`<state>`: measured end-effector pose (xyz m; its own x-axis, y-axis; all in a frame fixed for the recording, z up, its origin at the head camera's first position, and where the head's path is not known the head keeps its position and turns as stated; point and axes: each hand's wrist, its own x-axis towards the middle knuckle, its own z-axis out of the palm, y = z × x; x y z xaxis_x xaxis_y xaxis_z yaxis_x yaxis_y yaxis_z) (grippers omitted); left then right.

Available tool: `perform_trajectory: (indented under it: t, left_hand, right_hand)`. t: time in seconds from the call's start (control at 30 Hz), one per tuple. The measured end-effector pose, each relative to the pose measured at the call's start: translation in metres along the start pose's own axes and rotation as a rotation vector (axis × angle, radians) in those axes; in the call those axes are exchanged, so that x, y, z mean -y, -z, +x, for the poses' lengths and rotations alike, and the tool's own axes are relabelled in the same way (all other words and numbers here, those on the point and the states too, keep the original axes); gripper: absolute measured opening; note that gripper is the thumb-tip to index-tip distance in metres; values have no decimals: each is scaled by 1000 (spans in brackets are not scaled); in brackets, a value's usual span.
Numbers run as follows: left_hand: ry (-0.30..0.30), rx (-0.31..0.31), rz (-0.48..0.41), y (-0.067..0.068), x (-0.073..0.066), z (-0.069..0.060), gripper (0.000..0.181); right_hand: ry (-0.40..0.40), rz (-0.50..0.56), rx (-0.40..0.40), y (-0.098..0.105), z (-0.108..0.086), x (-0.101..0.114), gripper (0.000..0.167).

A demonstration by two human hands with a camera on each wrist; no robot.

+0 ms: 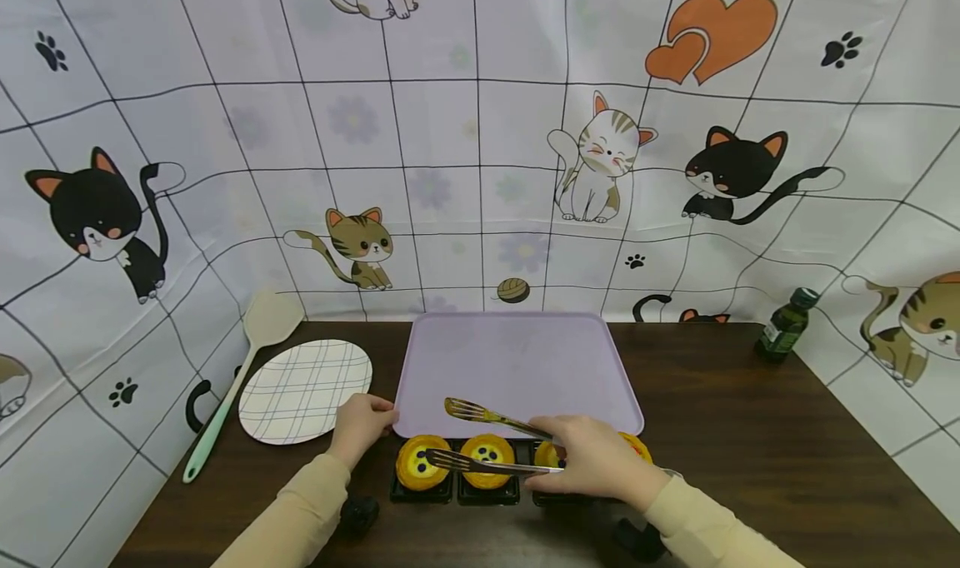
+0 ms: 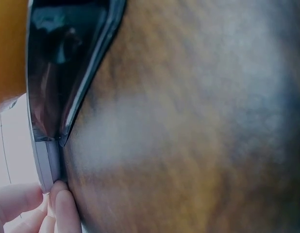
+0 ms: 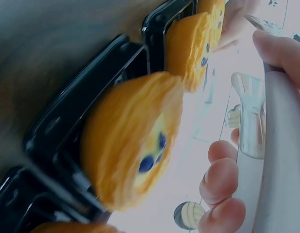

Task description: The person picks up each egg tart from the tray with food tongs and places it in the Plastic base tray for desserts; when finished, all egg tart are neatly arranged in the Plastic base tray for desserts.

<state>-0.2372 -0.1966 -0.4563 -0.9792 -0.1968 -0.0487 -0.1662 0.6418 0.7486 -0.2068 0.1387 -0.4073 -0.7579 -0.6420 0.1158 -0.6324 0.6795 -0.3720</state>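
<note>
My left hand point(image 1: 362, 428) pinches the front left edge of a lavender tray point(image 1: 517, 368); in the left wrist view the thumb and fingers point(image 2: 66, 213) meet at the tray's rim. My right hand point(image 1: 600, 464) holds metal tongs point(image 3: 281, 155), whose slotted, fork-like ends stand apart and point left. The tongs hover above several round egg tarts point(image 1: 483, 449) topped with dark berries, nothing between their tips. The tarts sit in black plastic compartments point(image 1: 487, 495) along the tray's front edge. A tart at the right end, with some red on top, is partly hidden by my right hand.
Left of the tray lies a white checked oval placemat point(image 1: 307, 389), with a pale green-handled turner point(image 1: 225, 410) beside it, leaning on the wall covering. A dark green bottle point(image 1: 783, 326) stands at the table's back right. Cat-patterned sheeting point(image 1: 442, 151) surrounds the brown table point(image 1: 712, 418).
</note>
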Motion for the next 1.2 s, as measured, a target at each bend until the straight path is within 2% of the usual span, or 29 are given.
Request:
perform_trajectory:
  t: [0.33,0.47,0.6,0.8,0.97,1.2]
  left_hand:
    - [5,5,6,1,-1,-1,19]
    - [7,6,9,1,-2,-1,19]
    - [12,11,3,1,-1,-1,20]
    - [19,10,5,1,0,1,20]
    - [18,8,11,1,1,0,20]
    - [1,2,20,1,1,1,19]
  right_hand:
    - [-76,47,-43,4,-14,-18,70]
    - [-107,20,-66,8,-20,-26,66]
    - [-174,-7,-96,15,-25,-33,66]
    - [-267,27,-151,20,-32,-48,64]
    - [-349,45,-142,22,-39,-63,67]
    - [-432,60,-177,28,-51,-84,69]
